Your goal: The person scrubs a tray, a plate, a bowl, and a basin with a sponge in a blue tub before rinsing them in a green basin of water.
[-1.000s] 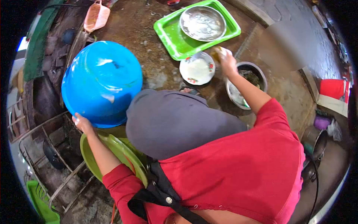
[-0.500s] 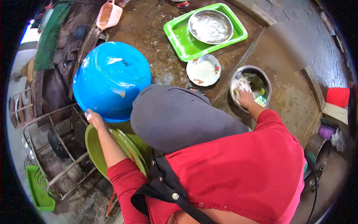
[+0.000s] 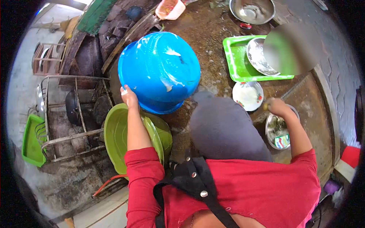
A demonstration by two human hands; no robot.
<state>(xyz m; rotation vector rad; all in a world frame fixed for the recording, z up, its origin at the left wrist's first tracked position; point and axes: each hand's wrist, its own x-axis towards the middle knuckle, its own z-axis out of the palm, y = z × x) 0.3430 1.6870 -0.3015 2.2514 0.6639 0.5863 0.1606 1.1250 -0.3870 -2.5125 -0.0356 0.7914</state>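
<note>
A large blue plastic tub (image 3: 161,70) is tipped with its underside up, white suds streaked over it. My left hand (image 3: 130,98) grips its rim at the lower left, foam on the fingers. My right hand (image 3: 278,107) is closed above a metal bowl (image 3: 270,138), with a small yellowish-green sponge (image 3: 266,106) showing at its fingers. In that bowl lie dark, wet material and a green-and-white packet (image 3: 282,141). A floral white plate (image 3: 248,95) with whitish liquid sits just beyond my right hand.
An olive-green basin (image 3: 114,131) stands below the blue tub. At the right, a green tray (image 3: 234,68) holds a metal basin (image 3: 258,57), partly blurred. Another metal bowl (image 3: 252,11) and a pink basket (image 3: 170,9) are farther back. A metal rack (image 3: 78,136) stands left.
My right hand has come up out of the metal bowl with the sponge. My left hand still grips the tub's rim. The whole view has shifted and turned.
</note>
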